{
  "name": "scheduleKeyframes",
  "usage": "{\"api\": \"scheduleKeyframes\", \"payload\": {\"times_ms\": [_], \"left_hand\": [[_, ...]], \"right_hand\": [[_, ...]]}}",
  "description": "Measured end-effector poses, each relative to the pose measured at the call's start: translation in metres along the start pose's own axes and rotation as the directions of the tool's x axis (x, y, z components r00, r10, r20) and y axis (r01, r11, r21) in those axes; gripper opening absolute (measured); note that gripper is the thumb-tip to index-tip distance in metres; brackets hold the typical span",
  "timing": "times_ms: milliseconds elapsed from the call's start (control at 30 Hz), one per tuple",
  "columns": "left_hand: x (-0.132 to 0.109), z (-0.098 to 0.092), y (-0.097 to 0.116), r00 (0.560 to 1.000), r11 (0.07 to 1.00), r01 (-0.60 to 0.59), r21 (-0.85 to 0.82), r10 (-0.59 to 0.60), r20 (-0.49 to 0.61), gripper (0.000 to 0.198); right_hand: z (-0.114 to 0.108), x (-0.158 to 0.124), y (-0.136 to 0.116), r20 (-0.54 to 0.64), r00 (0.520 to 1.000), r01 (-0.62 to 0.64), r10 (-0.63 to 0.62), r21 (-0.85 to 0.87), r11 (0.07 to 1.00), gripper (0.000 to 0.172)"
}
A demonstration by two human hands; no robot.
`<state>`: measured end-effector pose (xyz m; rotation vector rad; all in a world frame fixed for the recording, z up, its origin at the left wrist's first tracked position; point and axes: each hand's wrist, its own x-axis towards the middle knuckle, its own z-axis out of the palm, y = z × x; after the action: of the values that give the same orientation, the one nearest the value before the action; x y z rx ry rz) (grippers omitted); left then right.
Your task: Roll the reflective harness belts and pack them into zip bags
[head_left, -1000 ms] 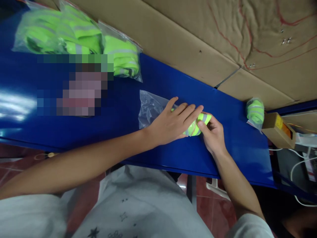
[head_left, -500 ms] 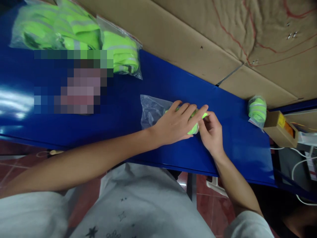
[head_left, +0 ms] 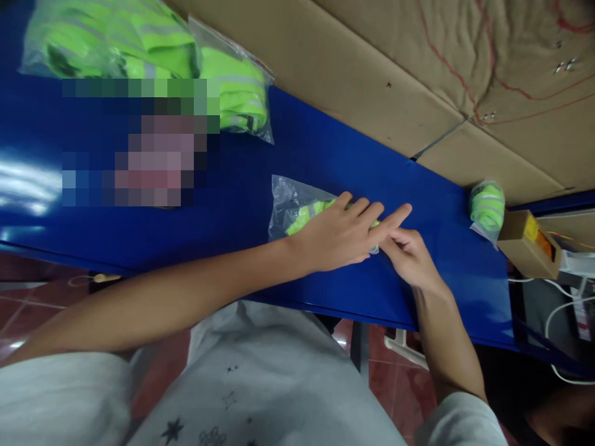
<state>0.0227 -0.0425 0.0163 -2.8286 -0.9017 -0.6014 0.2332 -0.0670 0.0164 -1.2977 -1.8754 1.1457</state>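
A clear plastic bag (head_left: pixel 290 201) lies on the blue table (head_left: pixel 325 155) with a neon green rolled item (head_left: pixel 304 215) pushed partly inside it. My left hand (head_left: pixel 346 232) lies flat over the bag's mouth, fingers stretched out and pressing down on it. My right hand (head_left: pixel 409 260) sits just right of the left, fingers curled in at the bag's open end, touching it. The left hand hides most of the green item.
Several bagged neon green items (head_left: pixel 139 43) are piled at the table's far left. A single bagged green roll (head_left: pixel 486 206) sits at the right end beside a small cardboard box (head_left: pixel 525 241). Brown cardboard (head_left: pixel 418 74) runs behind the table. White cables (head_left: pixel 562 310) hang at the right.
The green item, sticking out between my hands before, has slid left into the bag. My left hand flattened over it and my right hand let go of its end.
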Motion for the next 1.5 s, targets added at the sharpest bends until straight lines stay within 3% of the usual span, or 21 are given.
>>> {"api": "scheduleKeyframes", "payload": {"times_ms": [167,300,367,467,567,700,833,967,1067,1200,1500], "left_hand": [[-0.003,0.001,0.002,0.999,0.999,-0.035,0.015,0.035,0.004,0.074],[-0.008,-0.011,-0.012,1.000,0.995,-0.001,-0.099,0.001,0.001,0.095],[-0.012,-0.017,-0.023,0.998,0.989,0.059,-0.135,-0.060,0.002,0.096],[-0.015,-0.019,-0.036,0.992,0.984,0.118,-0.134,-0.110,0.064,0.084],[-0.015,-0.013,-0.034,0.993,0.992,0.044,-0.117,-0.031,0.112,0.064],[-0.016,-0.004,-0.020,0.998,0.996,-0.053,-0.074,0.055,0.032,0.046],[-0.018,-0.004,-0.016,0.996,0.996,-0.087,-0.037,0.088,0.027,0.040],[-0.017,-0.009,-0.022,0.999,0.998,-0.010,-0.057,0.012,0.040,0.051],[-0.015,-0.012,-0.023,0.998,0.993,0.050,-0.104,-0.045,0.047,0.060],[-0.015,-0.008,-0.019,0.999,0.991,-0.024,-0.133,0.028,0.027,0.055],[-0.016,-0.002,-0.016,0.999,0.992,-0.043,-0.117,0.042,-0.011,0.053]], "right_hand": [[0.018,0.005,0.018,0.070,0.993,-0.105,0.093,0.203,0.974,0.032],[0.014,0.003,0.015,0.091,0.992,-0.097,0.083,0.166,0.981,0.036],[0.009,0.002,0.012,0.076,0.993,-0.096,0.085,0.142,0.985,0.042],[0.004,0.001,0.017,-0.016,0.996,-0.085,0.089,0.151,0.985,0.042],[0.008,0.001,0.027,-0.076,0.987,-0.125,0.142,0.192,0.974,0.030],[0.020,0.003,0.025,-0.071,0.984,-0.147,0.163,0.187,0.971,0.024],[0.021,0.003,0.011,0.049,0.994,-0.104,0.098,0.136,0.985,0.028],[0.012,-0.002,0.011,0.143,0.983,-0.150,0.119,0.230,0.962,0.040],[0.008,-0.003,0.014,0.030,0.987,-0.160,0.158,0.251,0.955,0.039],[0.017,0.004,0.009,-0.149,0.977,-0.120,0.155,0.219,0.968,0.022],[0.030,0.009,-0.006,-0.279,0.952,-0.087,0.126,0.147,0.985,0.032]]}}
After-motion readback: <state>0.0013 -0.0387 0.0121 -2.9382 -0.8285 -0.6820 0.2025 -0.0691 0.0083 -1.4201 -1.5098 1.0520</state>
